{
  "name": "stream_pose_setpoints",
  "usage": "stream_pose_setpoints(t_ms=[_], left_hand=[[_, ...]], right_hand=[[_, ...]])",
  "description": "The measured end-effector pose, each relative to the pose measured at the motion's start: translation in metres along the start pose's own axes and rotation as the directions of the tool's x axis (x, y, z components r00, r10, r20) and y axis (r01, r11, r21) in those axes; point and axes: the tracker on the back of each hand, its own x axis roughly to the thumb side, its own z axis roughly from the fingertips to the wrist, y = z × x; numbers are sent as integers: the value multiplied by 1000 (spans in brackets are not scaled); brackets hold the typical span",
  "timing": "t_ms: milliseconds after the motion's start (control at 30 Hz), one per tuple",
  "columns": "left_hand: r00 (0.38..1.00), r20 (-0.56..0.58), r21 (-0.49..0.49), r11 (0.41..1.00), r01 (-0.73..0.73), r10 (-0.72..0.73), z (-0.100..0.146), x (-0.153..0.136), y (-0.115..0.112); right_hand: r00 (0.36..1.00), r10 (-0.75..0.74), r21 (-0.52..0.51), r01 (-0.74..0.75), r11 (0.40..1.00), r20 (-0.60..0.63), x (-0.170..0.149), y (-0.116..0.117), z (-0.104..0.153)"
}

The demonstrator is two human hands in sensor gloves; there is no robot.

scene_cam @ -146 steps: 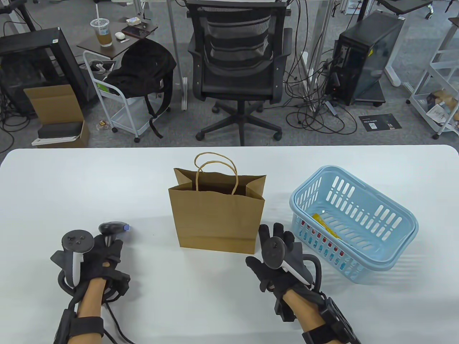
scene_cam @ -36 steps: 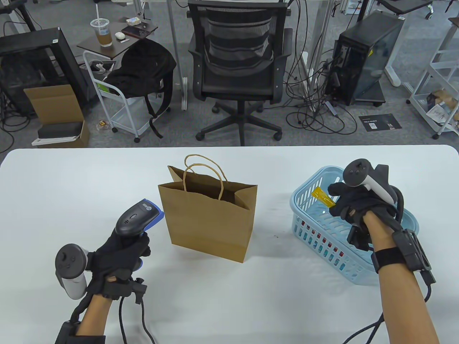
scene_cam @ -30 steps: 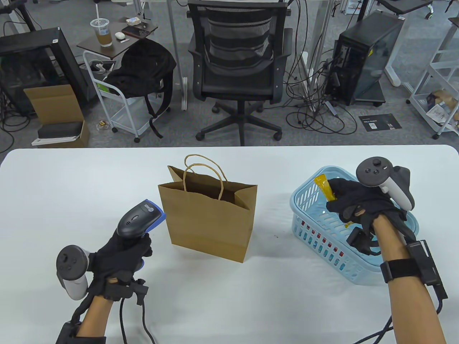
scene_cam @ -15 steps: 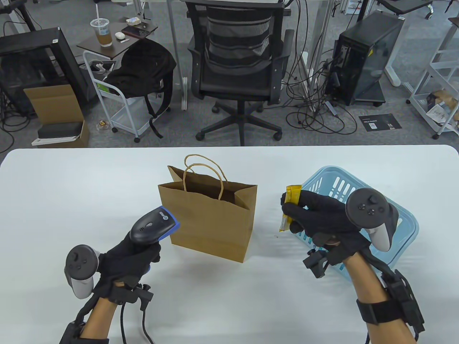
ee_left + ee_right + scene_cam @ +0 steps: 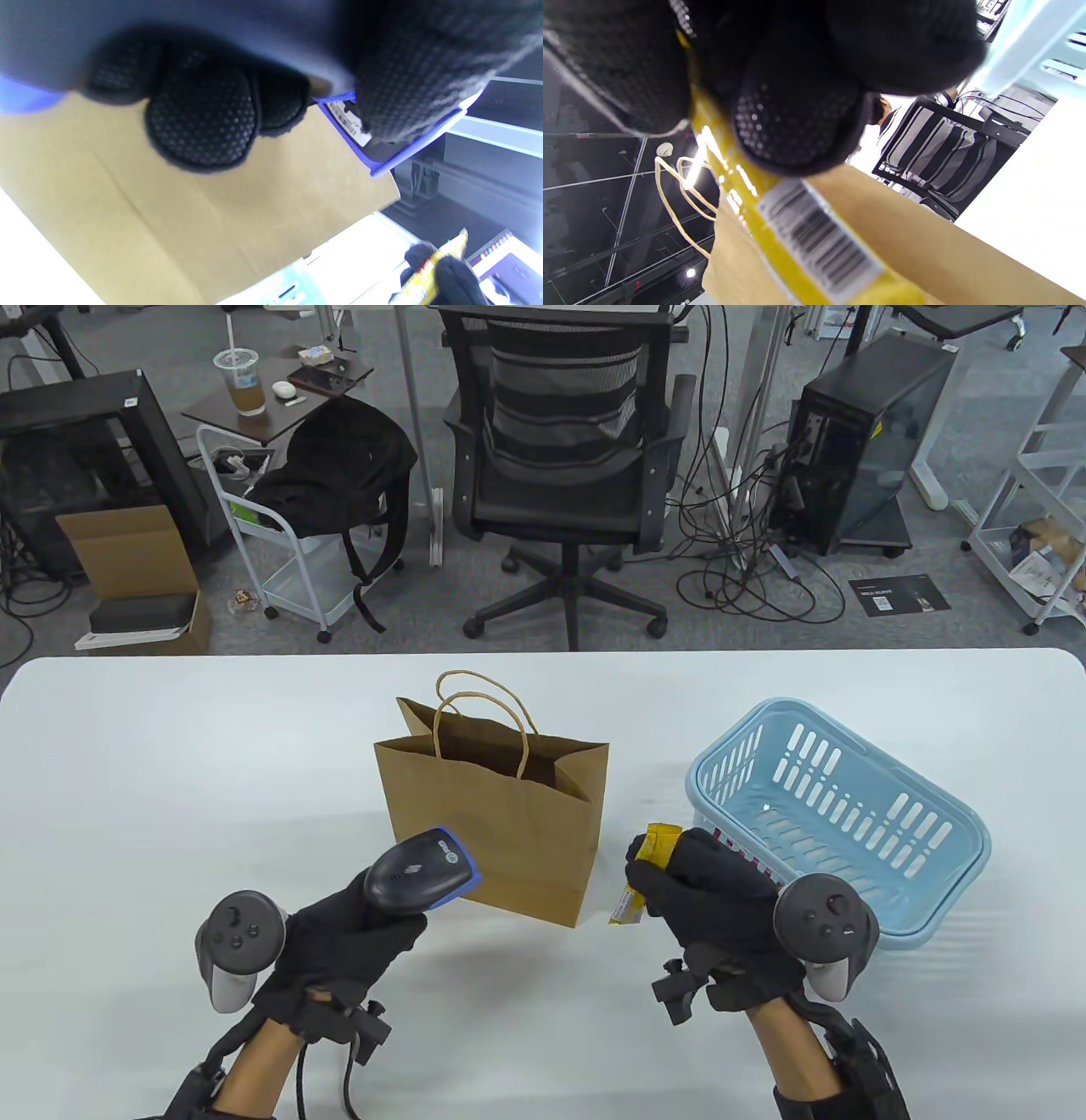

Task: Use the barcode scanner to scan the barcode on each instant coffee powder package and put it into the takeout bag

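My left hand point(image 5: 361, 929) grips the grey and blue barcode scanner point(image 5: 422, 881) in front of the brown paper takeout bag point(image 5: 492, 831), its blue nose turned right. My right hand point(image 5: 691, 878) holds a yellow instant coffee package point(image 5: 642, 874) upright just right of the bag's lower corner. The right wrist view shows the package's white barcode label point(image 5: 818, 241) below my fingers point(image 5: 793, 123). In the left wrist view the scanner's blue edge point(image 5: 384, 165) crosses the bag point(image 5: 169, 212), and the package point(image 5: 430, 271) shows at the lower right.
A light blue plastic basket point(image 5: 840, 823) stands right of the bag, close behind my right hand. The white table point(image 5: 212, 746) reaches to the far edge, with an office chair point(image 5: 568, 466) and other office furniture beyond it.
My right hand lifted the yellow package out of the basket and carried it left and toward me. My left hand brought the scanner right, toward the package.
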Motion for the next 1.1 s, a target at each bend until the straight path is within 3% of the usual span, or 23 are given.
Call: stream_pose_setpoints(t_ms=[100, 233, 333, 533, 800, 1100], left_hand=[[998, 27, -88, 994, 67, -65, 0, 6, -15], [969, 105, -131, 963, 236, -223, 2, 17, -35], [937, 169, -135, 935, 328, -304, 5, 25, -49], [883, 260, -119, 895, 430, -390, 10, 34, -68], [781, 351, -93, 811, 578, -517, 15, 44, -82], [756, 371, -78, 793, 604, -540, 17, 46, -84]], right_hand=[[1000, 25, -3, -25, 1000, 4, -5, 6, 6], [997, 74, 14, -74, 997, 3, -10, 14, 11], [993, 119, 14, -119, 993, -25, -18, 21, 13], [985, 36, 26, -32, 999, -169, -36, 34, 16], [986, 69, 55, -61, 997, -149, -33, 51, 22], [982, 65, 61, -55, 997, -179, -38, 53, 22]])
